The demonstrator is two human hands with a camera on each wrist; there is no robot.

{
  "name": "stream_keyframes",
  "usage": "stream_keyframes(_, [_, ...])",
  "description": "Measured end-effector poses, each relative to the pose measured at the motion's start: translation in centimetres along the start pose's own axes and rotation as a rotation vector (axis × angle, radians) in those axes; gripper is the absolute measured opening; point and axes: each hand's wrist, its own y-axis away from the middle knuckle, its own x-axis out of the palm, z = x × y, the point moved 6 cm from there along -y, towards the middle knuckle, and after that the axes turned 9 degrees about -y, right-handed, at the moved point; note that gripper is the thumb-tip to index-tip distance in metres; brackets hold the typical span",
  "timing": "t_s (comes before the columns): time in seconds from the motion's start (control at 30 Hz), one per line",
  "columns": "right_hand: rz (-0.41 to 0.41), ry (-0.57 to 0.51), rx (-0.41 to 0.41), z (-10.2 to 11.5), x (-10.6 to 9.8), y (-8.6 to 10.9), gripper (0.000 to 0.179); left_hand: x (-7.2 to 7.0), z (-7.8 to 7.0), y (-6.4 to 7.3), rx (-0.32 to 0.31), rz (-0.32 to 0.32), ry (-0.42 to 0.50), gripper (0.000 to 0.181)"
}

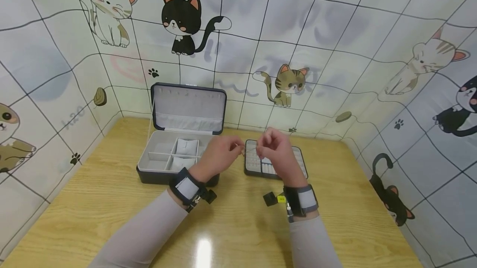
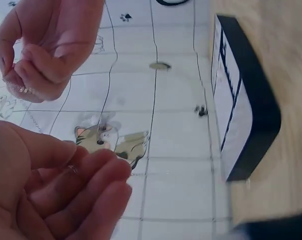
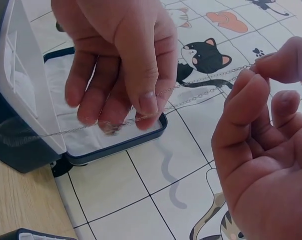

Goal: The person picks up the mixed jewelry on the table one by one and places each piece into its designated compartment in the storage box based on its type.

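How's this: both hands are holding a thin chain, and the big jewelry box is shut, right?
Not shut: the big jewelry box is open, its lid standing up, as the head view shows. The left hand and right hand do hold a thin chain.

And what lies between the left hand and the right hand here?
Two strands of a thin chain span the gap from the left hand to the right hand, as the right wrist view shows.

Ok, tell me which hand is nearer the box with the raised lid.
Left. In the head view, the left hand overlaps the right side of the box; the right hand is farther right, overlapping the small tray.
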Motion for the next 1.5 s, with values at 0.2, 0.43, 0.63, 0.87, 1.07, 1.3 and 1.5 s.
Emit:
stream_keyframes(0.2, [0.002, 0.056, 0.052, -0.6, -0.1, 0.0, 0.026, -1.4, -0.2, 0.1, 0.004, -0.107, -0.102, 0.017])
stream_keyframes(0.43, [0.122, 0.154, 0.093, -1.7, 0.1, -0.1, 0.024, -3.1, -1.0, 0.4, 0.089, -0.292, -0.094, 0.013])
stream_keyframes(0.63, [0.21, 0.216, 0.178, -3.4, 0.5, -0.3, 0.021, -4.5, -1.2, 0.7, 0.127, -0.379, -0.066, 0.008])
stream_keyframes(0.87, [0.236, 0.234, 0.206, -4.6, 1.3, -0.6, 0.018, -5.0, -1.5, 0.7, 0.148, -0.389, -0.054, 0.008])
stream_keyframes(1.07, [0.236, 0.285, 0.203, -4.9, 1.8, -0.6, 0.016, -5.2, -2.0, 0.8, 0.163, -0.38, -0.046, 0.01])
stream_keyframes(1.3, [0.233, 0.311, 0.212, -5.4, 1.9, -0.6, 0.015, -5.8, -2.3, 1.0, 0.177, -0.4, -0.029, 0.009])
stream_keyframes(1.5, [0.246, 0.354, 0.247, -6.2, 2.2, -0.5, 0.02, -6.0, -2.0, 1.0, 0.151, -0.375, 0.017, 0.011])
